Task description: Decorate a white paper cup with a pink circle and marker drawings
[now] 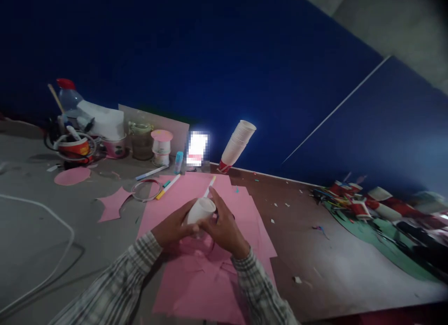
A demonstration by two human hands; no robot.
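A white paper cup [199, 212] is held between my two hands over pink paper sheets [241, 222]. My left hand [177, 226] wraps its left side, with the thumb across the front. On the other side, my right hand [226, 226] grips the cup, its fingers behind and its thumb in front. The cup's round end faces up and tilts slightly to the right. Below the hands lies a round pink piece [196, 244], partly hidden. A white marker with a yellow tip [210, 186] rests just beyond the cup.
A leaning stack of paper cups [238, 143] stands by the blue wall. Behind the paper are a yellow-and-white marker [168, 187], a tape ring [146, 190] and a glue stick [178, 162]. A glass jar [140, 140] stands at left; a cluttered green mat [378, 236] lies right.
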